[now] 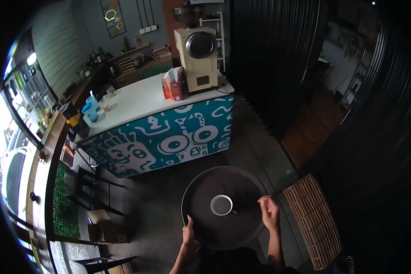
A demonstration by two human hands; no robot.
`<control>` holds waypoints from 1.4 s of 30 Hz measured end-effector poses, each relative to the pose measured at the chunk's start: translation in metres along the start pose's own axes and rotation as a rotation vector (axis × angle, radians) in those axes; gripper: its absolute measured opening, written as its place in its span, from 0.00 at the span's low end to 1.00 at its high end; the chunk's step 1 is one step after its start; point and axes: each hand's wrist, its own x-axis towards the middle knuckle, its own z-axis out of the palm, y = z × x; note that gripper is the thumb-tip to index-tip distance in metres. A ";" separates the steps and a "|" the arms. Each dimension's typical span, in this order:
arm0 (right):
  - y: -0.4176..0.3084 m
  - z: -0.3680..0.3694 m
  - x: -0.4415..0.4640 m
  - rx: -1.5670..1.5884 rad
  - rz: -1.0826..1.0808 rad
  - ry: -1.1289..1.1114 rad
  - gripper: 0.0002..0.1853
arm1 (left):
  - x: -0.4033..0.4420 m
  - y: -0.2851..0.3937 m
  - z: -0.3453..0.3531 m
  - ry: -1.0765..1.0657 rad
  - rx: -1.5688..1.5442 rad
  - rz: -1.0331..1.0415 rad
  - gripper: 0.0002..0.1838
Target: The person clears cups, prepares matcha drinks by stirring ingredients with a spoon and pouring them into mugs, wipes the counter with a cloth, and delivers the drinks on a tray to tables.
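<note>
A round dark serving tray (205, 228) is held level in front of me. On it, near the middle, stands a white cup (221, 205), seen from above; its contents look greyish and I cannot make them out. A small orange-tipped item (234, 211) lies beside the cup. My left hand (190, 234) grips the tray's left edge with the thumb on top and the fingers hidden underneath. At the opposite edge, my right hand (269, 211) is closed at the rim with curled fingers, partly over the tray.
Ahead stands a white-topped counter (137, 102) with a teal patterned front. It carries a beige grinder (197, 59), a red bag (172, 84) and blue cups (90, 111). A slatted wooden bench (313, 221) is close on my right; dark chairs (96, 182) line the left.
</note>
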 end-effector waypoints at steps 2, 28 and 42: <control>0.026 -0.030 0.040 -0.195 -0.037 0.221 0.09 | 0.038 0.011 0.025 -0.126 -0.098 0.039 0.39; 0.215 -0.141 0.538 0.024 0.462 0.644 0.20 | 0.420 0.159 0.530 -0.023 0.501 0.046 0.52; 0.261 -0.276 0.815 -0.046 0.399 0.333 0.19 | 0.504 0.175 0.781 0.118 0.373 0.172 0.28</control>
